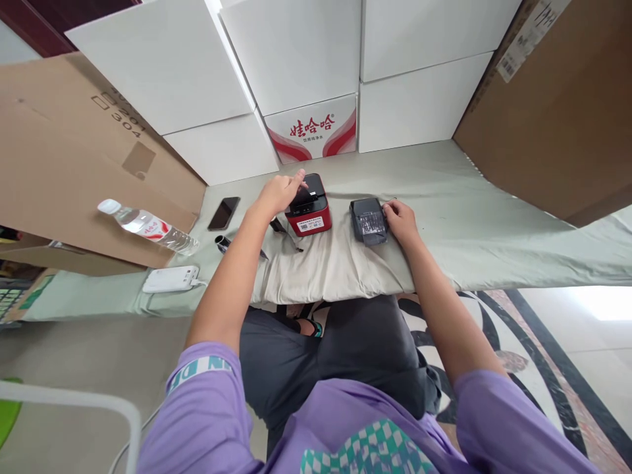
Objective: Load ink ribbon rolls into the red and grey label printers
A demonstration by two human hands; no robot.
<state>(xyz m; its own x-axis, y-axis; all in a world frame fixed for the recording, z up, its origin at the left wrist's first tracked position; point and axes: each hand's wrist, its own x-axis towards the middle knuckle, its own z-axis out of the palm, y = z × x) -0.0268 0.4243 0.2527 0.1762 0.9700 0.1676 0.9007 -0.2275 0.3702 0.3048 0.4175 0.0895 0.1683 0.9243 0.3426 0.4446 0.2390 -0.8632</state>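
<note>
A small red and black box-shaped device [313,217], with a white sticker on its front, stands on the cloth-covered surface. My left hand [282,193] is closed over its left upper side, fingers curled around a dark piece that they mostly hide. To the right lies a black handheld device [369,222] with a printed label under clear film. My right hand [401,220] has its fingers bent against that device's right edge. Beside my left forearm sits a short dark tube or roll [222,243], partly covered. A thin dark strip [286,234] lies by the red device.
A black phone [224,214], a white power bank [170,279] with a cable and a tilted water bottle [151,227] are at the left. Cardboard boxes [553,112] flank both sides. White cartons [296,52] line the back. The surface's front edge runs just before my lap.
</note>
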